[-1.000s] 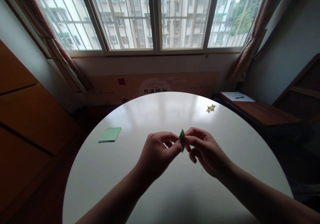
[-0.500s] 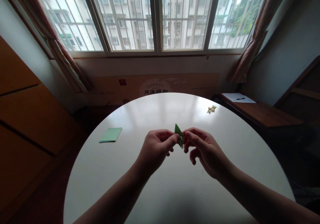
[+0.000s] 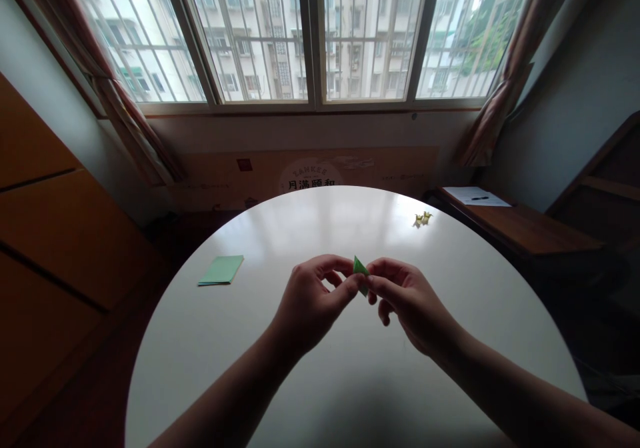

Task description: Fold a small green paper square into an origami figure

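A small piece of folded green paper (image 3: 359, 266) is held above the middle of the white round table (image 3: 320, 395). My left hand (image 3: 320, 301) pinches it from the left between thumb and fingers. From the right, my right hand (image 3: 405, 298) pinches its right edge with thumb and forefinger, the other fingers curled beneath. Both thumbs cover the lower part of the paper, so its folds there are hidden. A stack of light green square paper (image 3: 221, 271) lies on the table to the left of my hands.
Two small yellowish folded figures (image 3: 423, 219) sit near the table's far right edge. Beyond it, a brown wooden side table (image 3: 545, 228) bears a white sheet (image 3: 463, 197) with a dark pen (image 3: 480, 199). A barred window is ahead, with an orange-brown cabinet (image 3: 60, 235) at left.
My right thumb and forefinger have closed on the paper's right edge. The paper has turned a little and sits slightly lower, with more of it covered by my fingers.
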`<state>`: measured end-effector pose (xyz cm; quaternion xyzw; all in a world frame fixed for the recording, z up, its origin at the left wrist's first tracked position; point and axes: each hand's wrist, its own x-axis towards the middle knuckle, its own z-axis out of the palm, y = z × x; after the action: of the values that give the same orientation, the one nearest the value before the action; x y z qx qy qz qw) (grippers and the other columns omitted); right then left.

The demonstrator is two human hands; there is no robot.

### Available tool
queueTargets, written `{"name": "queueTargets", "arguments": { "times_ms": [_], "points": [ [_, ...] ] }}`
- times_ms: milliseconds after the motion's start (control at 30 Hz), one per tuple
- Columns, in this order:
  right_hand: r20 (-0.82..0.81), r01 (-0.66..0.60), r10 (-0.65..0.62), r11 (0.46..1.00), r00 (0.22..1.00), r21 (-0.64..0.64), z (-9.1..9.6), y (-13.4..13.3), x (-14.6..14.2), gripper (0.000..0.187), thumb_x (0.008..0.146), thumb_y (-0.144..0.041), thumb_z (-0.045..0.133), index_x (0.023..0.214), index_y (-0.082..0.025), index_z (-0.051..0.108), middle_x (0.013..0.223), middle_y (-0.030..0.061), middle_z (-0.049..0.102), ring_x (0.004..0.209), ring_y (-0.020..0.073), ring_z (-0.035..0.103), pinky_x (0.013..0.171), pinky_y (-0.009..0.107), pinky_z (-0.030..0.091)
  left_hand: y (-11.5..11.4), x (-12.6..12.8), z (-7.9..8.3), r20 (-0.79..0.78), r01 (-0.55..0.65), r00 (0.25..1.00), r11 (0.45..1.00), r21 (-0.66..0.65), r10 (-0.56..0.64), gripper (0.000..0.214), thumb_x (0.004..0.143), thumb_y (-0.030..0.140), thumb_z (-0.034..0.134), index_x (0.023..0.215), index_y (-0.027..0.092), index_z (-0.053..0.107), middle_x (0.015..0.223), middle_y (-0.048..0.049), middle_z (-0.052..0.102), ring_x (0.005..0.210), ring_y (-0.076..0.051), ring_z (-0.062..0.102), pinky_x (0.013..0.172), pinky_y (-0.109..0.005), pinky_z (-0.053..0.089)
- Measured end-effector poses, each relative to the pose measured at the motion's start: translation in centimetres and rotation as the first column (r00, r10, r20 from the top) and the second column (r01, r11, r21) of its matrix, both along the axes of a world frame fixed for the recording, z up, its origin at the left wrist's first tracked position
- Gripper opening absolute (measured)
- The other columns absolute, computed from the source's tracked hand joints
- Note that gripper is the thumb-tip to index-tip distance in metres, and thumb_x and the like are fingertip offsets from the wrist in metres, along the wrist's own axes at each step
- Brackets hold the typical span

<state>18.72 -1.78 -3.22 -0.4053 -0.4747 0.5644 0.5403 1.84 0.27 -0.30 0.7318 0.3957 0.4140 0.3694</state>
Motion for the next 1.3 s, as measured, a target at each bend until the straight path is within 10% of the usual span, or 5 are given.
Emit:
{"name": "queueTargets", "arguments": {
  "times_ms": [1000, 1300],
  "points": [
    [0.069, -0.048, 0.051, 0.998, 0.996, -0.046, -0.3, 0.3, 0.0, 0.018, 0.073, -0.017, 0.062, 0.083, -0.018, 0.077, 0.076, 0.0035, 0.067, 0.065, 0.0147, 0.055, 0.042, 0.019, 0.039, 0.8, -0.3, 0.2, 0.119, -0.01, 0.992, 0.97, -0.244, 0.04, 0.019, 0.078, 0.031, 0.071, 0.073, 0.013, 0.074, 0.062, -0.0019, 0.068, 0.051, -0.01, 0.051, 0.044, -0.019, 0.041],
    [0.088, -0.074, 0.072, 0.997, 0.993, 0.018, -0.3, 0.2, 0.0, 0.025, 0.078, -0.041, 0.076, 0.08, -0.016, 0.075, 0.066, 0.0026, 0.062, 0.061, 0.0149, 0.055, 0.042, 0.02, 0.038, 1.0, -0.4, 0.1, 0.121, 0.025, 0.993, 0.946, -0.324, 0.015, 0.022, 0.076, 0.035, 0.073, 0.076, 0.013, 0.074, 0.063, -0.0017, 0.067, 0.049, -0.009, 0.047, 0.043, -0.019, 0.039]
  ]
}}
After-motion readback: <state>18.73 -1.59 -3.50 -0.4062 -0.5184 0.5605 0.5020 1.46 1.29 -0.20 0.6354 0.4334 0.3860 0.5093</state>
